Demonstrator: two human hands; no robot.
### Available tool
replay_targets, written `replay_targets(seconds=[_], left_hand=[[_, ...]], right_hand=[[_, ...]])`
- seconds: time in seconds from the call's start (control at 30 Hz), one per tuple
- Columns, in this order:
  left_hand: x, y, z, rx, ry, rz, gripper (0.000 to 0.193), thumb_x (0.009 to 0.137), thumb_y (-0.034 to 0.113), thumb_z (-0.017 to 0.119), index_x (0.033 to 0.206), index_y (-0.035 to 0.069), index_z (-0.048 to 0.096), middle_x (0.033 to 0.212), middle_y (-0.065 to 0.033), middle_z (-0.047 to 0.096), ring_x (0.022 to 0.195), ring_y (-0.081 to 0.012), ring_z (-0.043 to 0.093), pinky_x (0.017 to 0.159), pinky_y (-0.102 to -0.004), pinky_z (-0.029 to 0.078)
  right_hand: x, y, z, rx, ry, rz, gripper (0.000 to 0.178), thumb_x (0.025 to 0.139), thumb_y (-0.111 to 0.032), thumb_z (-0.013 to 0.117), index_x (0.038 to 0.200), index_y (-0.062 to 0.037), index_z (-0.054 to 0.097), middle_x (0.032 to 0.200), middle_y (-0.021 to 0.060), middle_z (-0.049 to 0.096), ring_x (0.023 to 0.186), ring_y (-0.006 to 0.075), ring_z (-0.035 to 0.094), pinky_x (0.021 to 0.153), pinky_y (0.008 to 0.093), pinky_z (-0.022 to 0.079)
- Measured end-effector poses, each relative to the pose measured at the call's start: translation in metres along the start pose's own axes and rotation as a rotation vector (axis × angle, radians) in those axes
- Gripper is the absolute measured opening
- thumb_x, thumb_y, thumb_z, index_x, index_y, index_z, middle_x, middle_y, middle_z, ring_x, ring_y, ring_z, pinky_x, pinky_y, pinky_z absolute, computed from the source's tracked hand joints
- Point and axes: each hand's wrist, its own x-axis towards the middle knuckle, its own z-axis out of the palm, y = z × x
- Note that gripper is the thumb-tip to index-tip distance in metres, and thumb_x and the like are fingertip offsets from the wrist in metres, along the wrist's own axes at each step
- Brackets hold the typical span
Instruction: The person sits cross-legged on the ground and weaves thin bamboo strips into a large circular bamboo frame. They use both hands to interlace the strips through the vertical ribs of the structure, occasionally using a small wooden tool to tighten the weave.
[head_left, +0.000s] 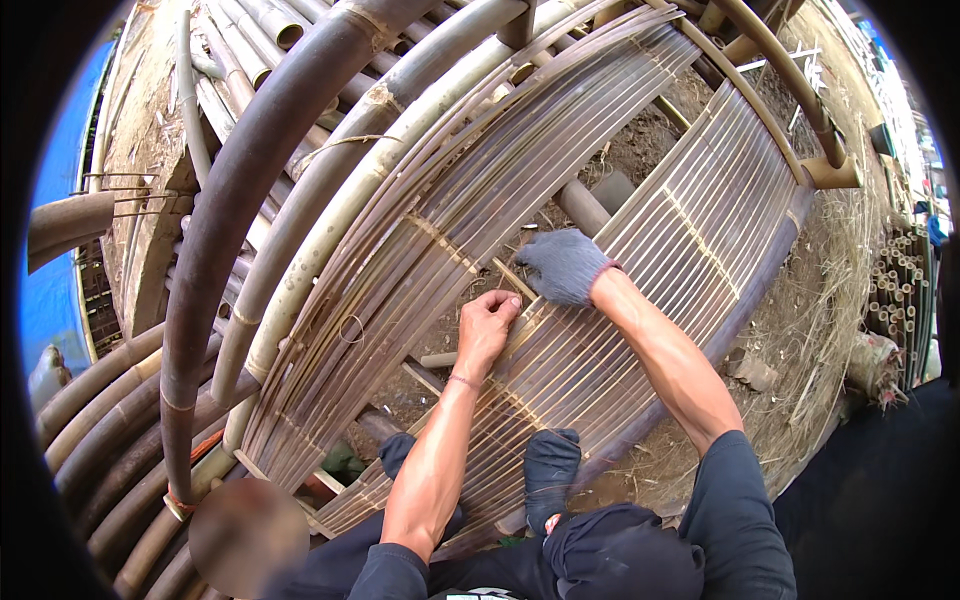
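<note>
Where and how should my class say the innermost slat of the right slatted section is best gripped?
Probably pinch the innermost slat beyond the gloved right hand, coming from the gap side; it is long and thin, with that edge exposed.

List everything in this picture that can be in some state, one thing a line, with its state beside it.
Left hand: bare, fingers curled in; any hold unclear
Right hand: gloved, fingers bent
Right slat panel: slats spaced apart, bound across
Left slat panel: slats packed closer, bound across
Thin loop: lying on the left slats
Small poles: stacked, ends cut
</note>
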Motion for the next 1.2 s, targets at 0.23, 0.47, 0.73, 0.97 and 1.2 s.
replay_targets(seconds=[0.23, 0.47, 0.73, 0.97, 1.2], left_hand=[[-0.031, 0.035, -0.029, -0.275, -0.423, 0.038, 0.016, 0.088, 0.016, 0.072, 0.098, 0.003, 0.073, 0.092, -0.0023, 0.071, 0.078, -0.0067, 0.057, 0.075, -0.0232, 0.045], [-0.016, 0.032, -0.013, -0.462, -0.237, -0.117, 0.033, 0.094, 0.018, 0.067, 0.12, 0.0, 0.062, 0.1, -0.0089, 0.073, 0.069, -0.0071, 0.062, 0.059, -0.0194, 0.049], [-0.012, -0.004, 0.013, 0.185, 0.087, 0.03, 0.041, 0.094, 0.031, 0.059, 0.114, -0.004, 0.067, 0.105, -0.0169, 0.072, 0.098, -0.0241, 0.067, 0.087, -0.0358, 0.05], [-0.018, -0.014, 0.026, 0.424, 0.059, 0.068, 0.043, 0.098, 0.042, 0.052, 0.11, 0.006, 0.07, 0.092, -0.0181, 0.071, 0.092, -0.0276, 0.068, 0.084, -0.0403, 0.049], [-0.03, -0.01, 0.042, 0.516, 0.248, 0.166, 0.032, 0.097, 0.039, 0.053, 0.104, 0.013, 0.071, 0.088, -0.0166, 0.071, 0.087, -0.0401, 0.065, 0.08, -0.0511, 0.04]], right_hand=[[-0.103, -0.032, -0.016, 0.752, 0.359, -0.071, 0.019, 0.08, -0.023, 0.071, 0.09, -0.0073, 0.074, 0.099, 0.0109, 0.071, 0.09, 0.0231, 0.068, 0.079, 0.0334, 0.055], [-0.337, 0.018, -0.031, 1.441, 1.086, 0.263, 0.018, 0.089, -0.019, 0.066, 0.1, -0.0049, 0.07, 0.095, 0.0061, 0.068, 0.087, 0.0154, 0.066, 0.075, 0.0282, 0.055], [-0.705, 0.152, -0.019, 0.798, 1.317, 1.226, 0.031, 0.097, -0.019, 0.061, 0.122, -0.0004, 0.064, 0.108, 0.0055, 0.066, 0.105, 0.015, 0.062, 0.086, 0.031, 0.054], [-0.666, 0.133, -0.018, -0.705, 0.167, 1.811, 0.028, 0.091, -0.026, 0.055, 0.107, -0.0057, 0.066, 0.113, 0.0151, 0.067, 0.107, 0.0334, 0.065, 0.087, 0.0455, 0.053], [-0.259, 0.033, 0.033, -0.319, 0.697, 0.409, 0.034, 0.084, -0.026, 0.07, 0.112, -0.0077, 0.068, 0.104, 0.0131, 0.068, 0.098, 0.0278, 0.064, 0.087, 0.0407, 0.054]])
